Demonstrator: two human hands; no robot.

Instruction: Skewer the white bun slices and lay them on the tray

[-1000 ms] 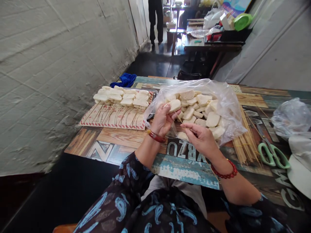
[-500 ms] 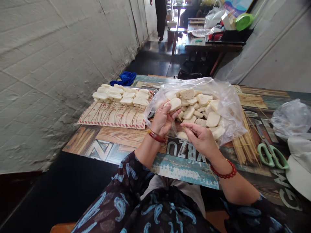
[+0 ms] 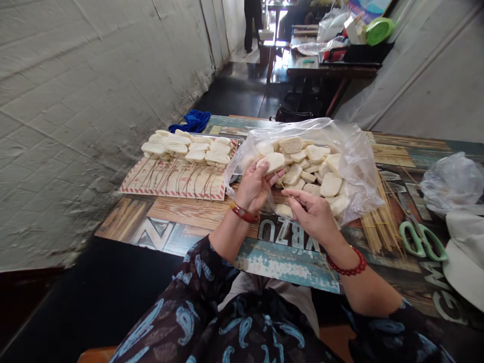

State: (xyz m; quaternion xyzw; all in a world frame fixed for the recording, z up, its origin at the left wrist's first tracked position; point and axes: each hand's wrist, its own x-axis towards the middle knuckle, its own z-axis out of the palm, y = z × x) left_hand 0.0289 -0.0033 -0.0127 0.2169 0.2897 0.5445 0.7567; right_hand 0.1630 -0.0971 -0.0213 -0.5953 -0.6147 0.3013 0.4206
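My left hand (image 3: 257,185) is closed around a pale, oval bread-like slice (image 3: 271,163), held over the edge of an open clear plastic bag (image 3: 363,166). Between the fingers of my right hand (image 3: 308,209) is a thin wooden skewer (image 3: 280,182), its upper end at the lower edge of the slice; whether the tip is inside I cannot tell. More loose slices (image 3: 293,175) fill the bag. To the left, skewered slices (image 3: 196,151) lie in rows with their sticks over a printed paper sheet (image 3: 166,176) on a metal tray (image 3: 236,138).
Right of the bag lies a bundle of bare skewers (image 3: 376,229), then green-handled scissors (image 3: 421,239), a crumpled plastic bag (image 3: 451,181) and a white cap (image 3: 465,252). A blue cloth (image 3: 191,121) sits at the table's far left. A person's legs (image 3: 252,25) show in the background.
Both hands stay almost in place, with the slice and skewer still held. The view has shifted slightly, and the person in the background has moved a little.
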